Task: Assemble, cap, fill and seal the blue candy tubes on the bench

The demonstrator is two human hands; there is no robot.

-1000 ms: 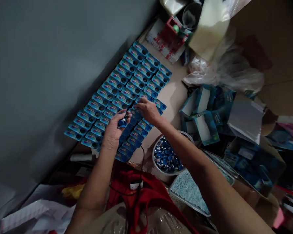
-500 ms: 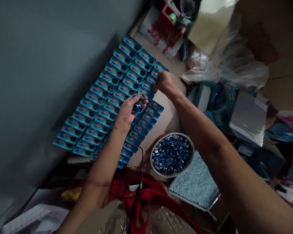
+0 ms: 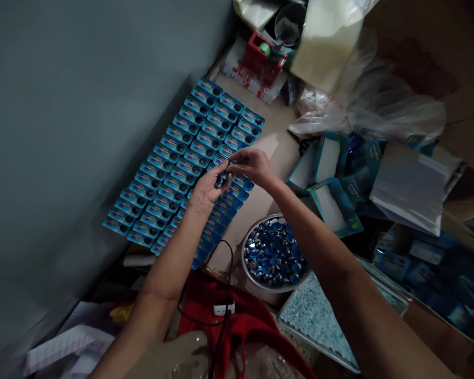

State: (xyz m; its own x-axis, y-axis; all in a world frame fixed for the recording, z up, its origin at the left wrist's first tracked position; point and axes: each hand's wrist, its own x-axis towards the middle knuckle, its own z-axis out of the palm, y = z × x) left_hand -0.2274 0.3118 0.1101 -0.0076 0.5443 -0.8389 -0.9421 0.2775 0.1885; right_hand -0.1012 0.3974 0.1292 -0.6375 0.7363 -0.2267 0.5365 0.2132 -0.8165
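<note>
- Holds a small cluster of blue round pieces (image 3: pixel 221 180) in the left hand (image 3: pixel 206 188), palm turned up, fingers curled closed around them.
- Reaches across with the right hand (image 3: pixel 253 166), fingers pinched together right at those pieces, touching the left hand's fingertips; too dim to tell whether a piece is actually caught between them.
- Keeps both hands just above the right-hand edge of the blue cards (image 3: pixel 181 152), about midway along the block.
- On the counter (image 3: pixel 274 147) beneath: those cards laid edge to edge in long slanting rows, each with a dark round spot; rows running up against a grey wall (image 3: pixel 82 116) on the left.
- Just beside the near end of the rows, under the right forearm: a metal bowl (image 3: pixel 246 263) heaped with loose blue and silvery caps.
- Touching the bowl's near side: a pale blue textured tray (image 3: pixel 316 316).
- Nearer the body: red cloth (image 3: pixel 245 326), with a black cable (image 3: pixel 226 252) looping over it to a white plug (image 3: pixel 224 308).
- To the right of the hands: open blue-and-white boxes (image 3: pixel 327 181), tumbled together.
- At the far end of the counter: a red tape dispenser (image 3: pixel 260 52) and a crumpled clear plastic bag (image 3: pixel 371 108).
</note>
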